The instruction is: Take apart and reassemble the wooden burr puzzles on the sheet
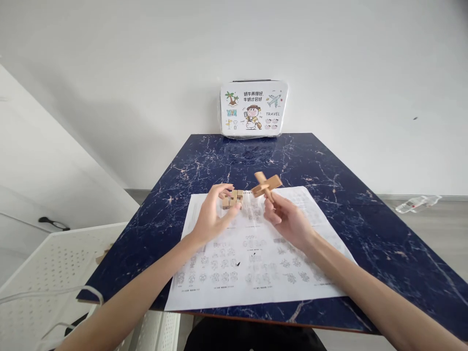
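My left hand (pixel 215 209) curls around a small wooden block puzzle (pixel 234 199), its thumb along the near side and its fingers at the far side. The puzzle is made of interlocking pale pieces and appears to be at the paper's far edge. Pinched by one end in my right hand (pixel 287 217) is a cross-shaped wooden puzzle assembly (pixel 266 185), raised and tilted above the paper. Under both hands lies a white instruction sheet (pixel 234 292) printed with small diagrams and fold lines.
The dark blue marbled table (pixel 252 161) carries a white cartoon case (pixel 255 109) standing against the wall. At the lower left is a white perforated stand (pixel 40 263) with a cable (pixel 51 294). On the floor to the right lies a clear plastic item (pixel 417 204).
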The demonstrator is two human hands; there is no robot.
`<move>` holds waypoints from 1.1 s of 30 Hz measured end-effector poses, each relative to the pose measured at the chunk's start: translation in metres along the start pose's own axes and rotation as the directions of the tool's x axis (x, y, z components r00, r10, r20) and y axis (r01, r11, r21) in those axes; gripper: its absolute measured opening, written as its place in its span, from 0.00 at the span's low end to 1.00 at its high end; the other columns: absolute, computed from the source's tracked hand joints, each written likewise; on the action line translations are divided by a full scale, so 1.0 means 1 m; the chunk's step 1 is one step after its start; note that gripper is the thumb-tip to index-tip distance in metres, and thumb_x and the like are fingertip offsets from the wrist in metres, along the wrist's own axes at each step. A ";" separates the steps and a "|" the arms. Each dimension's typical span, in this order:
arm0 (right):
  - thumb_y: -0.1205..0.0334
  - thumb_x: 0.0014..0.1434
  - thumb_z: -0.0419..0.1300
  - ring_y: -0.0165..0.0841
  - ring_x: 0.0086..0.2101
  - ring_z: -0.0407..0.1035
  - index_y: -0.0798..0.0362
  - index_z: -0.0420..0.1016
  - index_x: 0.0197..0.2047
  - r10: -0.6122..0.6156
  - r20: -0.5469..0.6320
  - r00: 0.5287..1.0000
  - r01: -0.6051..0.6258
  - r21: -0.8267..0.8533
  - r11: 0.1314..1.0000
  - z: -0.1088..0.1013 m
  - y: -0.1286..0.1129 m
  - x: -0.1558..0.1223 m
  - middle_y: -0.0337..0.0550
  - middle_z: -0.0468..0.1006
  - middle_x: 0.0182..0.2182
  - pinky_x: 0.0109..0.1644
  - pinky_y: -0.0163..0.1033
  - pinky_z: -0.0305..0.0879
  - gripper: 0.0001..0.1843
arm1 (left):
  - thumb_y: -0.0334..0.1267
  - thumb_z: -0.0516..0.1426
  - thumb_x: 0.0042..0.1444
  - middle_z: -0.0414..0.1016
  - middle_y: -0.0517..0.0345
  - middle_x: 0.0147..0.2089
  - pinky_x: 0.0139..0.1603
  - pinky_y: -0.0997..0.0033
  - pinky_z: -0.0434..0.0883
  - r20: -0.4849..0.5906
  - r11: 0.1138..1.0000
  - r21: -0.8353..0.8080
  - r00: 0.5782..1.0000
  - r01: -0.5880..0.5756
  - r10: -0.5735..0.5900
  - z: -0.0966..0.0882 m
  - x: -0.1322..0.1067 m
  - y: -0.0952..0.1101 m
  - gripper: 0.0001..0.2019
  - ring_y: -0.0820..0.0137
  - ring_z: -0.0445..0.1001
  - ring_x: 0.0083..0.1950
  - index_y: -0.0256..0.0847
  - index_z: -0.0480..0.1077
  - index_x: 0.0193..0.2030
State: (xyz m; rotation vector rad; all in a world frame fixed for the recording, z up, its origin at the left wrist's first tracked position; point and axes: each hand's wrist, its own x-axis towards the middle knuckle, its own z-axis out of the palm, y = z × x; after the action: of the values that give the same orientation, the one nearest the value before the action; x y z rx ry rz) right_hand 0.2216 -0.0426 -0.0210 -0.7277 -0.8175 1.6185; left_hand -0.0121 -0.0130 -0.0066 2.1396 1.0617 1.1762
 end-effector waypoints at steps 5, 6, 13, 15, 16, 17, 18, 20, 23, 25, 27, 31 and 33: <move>0.52 0.61 0.71 0.25 0.22 0.57 0.47 0.68 0.38 -0.235 -0.287 0.929 0.232 -0.043 0.972 -0.039 -0.004 0.016 0.35 0.70 0.32 0.24 0.34 0.63 0.16 | 0.47 0.59 0.69 0.66 0.45 0.66 0.68 0.47 0.67 0.036 0.972 0.223 0.997 -0.077 0.071 0.001 0.001 -0.013 0.20 0.53 0.66 0.69 0.47 0.63 0.63; 0.53 0.61 0.71 0.25 0.22 0.57 0.47 0.68 0.39 -0.246 -0.314 0.917 0.246 -0.042 0.968 -0.045 -0.003 0.017 0.35 0.70 0.32 0.25 0.34 0.64 0.15 | 0.48 0.60 0.68 0.64 0.45 0.67 0.69 0.45 0.66 0.049 0.967 0.243 0.997 -0.071 0.060 0.001 0.001 -0.015 0.21 0.52 0.64 0.70 0.48 0.62 0.64; 0.48 0.60 0.71 0.26 0.22 0.59 0.48 0.69 0.39 -0.156 -0.310 0.938 0.159 -0.018 0.987 -0.032 0.004 0.014 0.37 0.72 0.32 0.26 0.37 0.61 0.17 | 0.57 0.62 0.64 0.56 0.43 0.76 0.75 0.40 0.60 0.162 0.958 0.288 0.986 -0.006 -0.043 0.002 0.003 -0.031 0.34 0.48 0.54 0.78 0.48 0.56 0.70; 0.50 0.59 0.72 0.25 0.21 0.58 0.50 0.71 0.39 -0.078 -0.250 0.965 0.066 -0.056 0.996 -0.019 0.005 0.011 0.35 0.71 0.30 0.27 0.37 0.58 0.17 | 0.59 0.63 0.63 0.56 0.41 0.76 0.75 0.39 0.60 0.206 0.955 0.297 0.975 0.013 -0.077 0.001 0.005 -0.035 0.38 0.47 0.55 0.78 0.48 0.54 0.73; 0.49 0.59 0.72 0.25 0.22 0.59 0.51 0.71 0.39 -0.062 -0.220 0.974 0.041 -0.096 0.995 -0.013 0.006 0.010 0.35 0.71 0.29 0.27 0.37 0.57 0.18 | 0.59 0.63 0.62 0.57 0.40 0.76 0.74 0.39 0.60 0.227 0.952 0.303 0.969 0.028 -0.101 0.001 0.006 -0.037 0.40 0.46 0.56 0.77 0.47 0.53 0.74; 0.47 0.59 0.72 0.25 0.22 0.60 0.51 0.71 0.40 -0.057 -0.196 0.979 0.029 -0.144 0.989 -0.008 0.006 0.008 0.35 0.71 0.29 0.27 0.37 0.56 0.19 | 0.59 0.64 0.61 0.57 0.39 0.76 0.74 0.38 0.61 0.244 0.950 0.309 0.961 0.048 -0.128 0.000 0.007 -0.038 0.42 0.46 0.57 0.76 0.47 0.52 0.74; 0.45 0.59 0.71 0.25 0.23 0.61 0.51 0.70 0.39 -0.050 -0.170 0.984 0.015 -0.201 0.979 -0.004 0.006 0.006 0.35 0.72 0.29 0.28 0.36 0.55 0.21 | 0.60 0.64 0.61 0.58 0.39 0.76 0.73 0.38 0.61 0.260 0.947 0.315 0.953 0.069 -0.156 0.000 0.008 -0.039 0.42 0.45 0.59 0.76 0.47 0.52 0.75; 0.42 0.60 0.69 0.25 0.23 0.61 0.51 0.69 0.39 -0.066 -0.129 0.990 0.023 -0.305 0.952 0.002 0.006 0.004 0.34 0.72 0.28 0.28 0.36 0.54 0.22 | 0.60 0.64 0.61 0.59 0.39 0.75 0.72 0.38 0.62 0.281 0.943 0.319 0.941 0.092 -0.187 0.000 0.009 -0.040 0.42 0.45 0.60 0.75 0.47 0.52 0.75; 0.40 0.61 0.67 0.26 0.23 0.61 0.51 0.68 0.38 -0.086 -0.072 0.994 0.047 -0.427 0.903 0.005 0.007 0.003 0.34 0.72 0.27 0.29 0.36 0.56 0.23 | 0.60 0.63 0.62 0.63 0.40 0.73 0.72 0.40 0.62 0.284 0.948 0.312 0.945 0.066 -0.160 0.000 0.010 -0.039 0.40 0.46 0.60 0.74 0.47 0.55 0.74; 0.39 0.62 0.65 0.27 0.23 0.61 0.50 0.68 0.38 -0.086 -0.038 0.996 0.058 -0.477 0.877 0.005 0.009 0.003 0.34 0.72 0.27 0.29 0.37 0.57 0.23 | 0.60 0.64 0.61 0.65 0.41 0.71 0.71 0.40 0.62 0.290 0.949 0.312 0.946 0.049 -0.144 0.000 0.012 -0.039 0.41 0.46 0.61 0.73 0.48 0.56 0.74; 0.38 0.63 0.63 0.28 0.23 0.61 0.50 0.68 0.39 -0.084 -0.008 0.996 0.068 -0.512 0.856 0.003 0.011 0.004 0.33 0.72 0.26 0.30 0.38 0.58 0.22 | 0.61 0.65 0.59 0.66 0.42 0.69 0.70 0.41 0.63 0.307 0.945 0.323 0.939 0.050 -0.154 0.001 0.014 -0.038 0.42 0.46 0.60 0.73 0.49 0.56 0.75; 0.41 0.67 0.60 0.29 0.23 0.62 0.49 0.68 0.41 -0.081 0.032 0.996 0.085 -0.563 0.822 0.001 0.015 0.006 0.34 0.72 0.27 0.30 0.39 0.58 0.19 | 0.59 0.64 0.62 0.65 0.44 0.69 0.70 0.45 0.61 0.377 0.950 0.309 0.913 0.035 -0.157 0.001 0.019 -0.034 0.40 0.48 0.56 0.74 0.55 0.56 0.76; 0.43 0.68 0.59 0.29 0.23 0.62 0.48 0.67 0.41 -0.083 0.042 0.996 0.092 -0.585 0.805 0.000 0.017 0.006 0.34 0.72 0.28 0.30 0.39 0.59 0.17 | 0.57 0.62 0.64 0.66 0.45 0.68 0.70 0.47 0.63 0.416 0.962 0.271 0.899 0.019 -0.135 0.001 0.019 -0.031 0.36 0.50 0.57 0.73 0.55 0.57 0.75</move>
State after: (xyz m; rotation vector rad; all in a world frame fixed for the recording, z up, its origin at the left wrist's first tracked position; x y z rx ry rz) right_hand 0.2109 -0.0389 -0.0348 -1.0924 -1.3740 1.2812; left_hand -0.0180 0.0204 -0.0199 2.3792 1.1261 0.5004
